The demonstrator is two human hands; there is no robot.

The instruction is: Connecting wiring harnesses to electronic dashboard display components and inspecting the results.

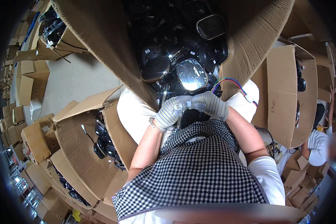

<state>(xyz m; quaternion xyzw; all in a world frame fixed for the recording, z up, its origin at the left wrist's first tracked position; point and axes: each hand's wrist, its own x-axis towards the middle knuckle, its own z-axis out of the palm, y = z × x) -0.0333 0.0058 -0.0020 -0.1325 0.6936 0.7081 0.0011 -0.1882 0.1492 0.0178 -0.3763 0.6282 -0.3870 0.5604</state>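
Observation:
My left hand (173, 111) and my right hand (212, 105), in grey striped work gloves, meet in front of my lap with fingers closed. A small white label (179, 106) shows at the left fingers, and a white bit shows between the fingertips. Just beyond them is a black side mirror with bright reflective glass (191, 74). A bundle of coloured wires (233, 81) curves from beside it to a white connector (248, 98) over my right thigh. Below the hands, a black part (193, 117) rests against my checked apron (198, 168); its full shape is hidden.
A tall cardboard box (250, 44) opens before me, holding several black side mirrors (155, 69). At left stands another open carton (78, 145) with black mirrors. A carton (282, 97) stands at right, near another person (317, 147). Stacked boxes line the far left.

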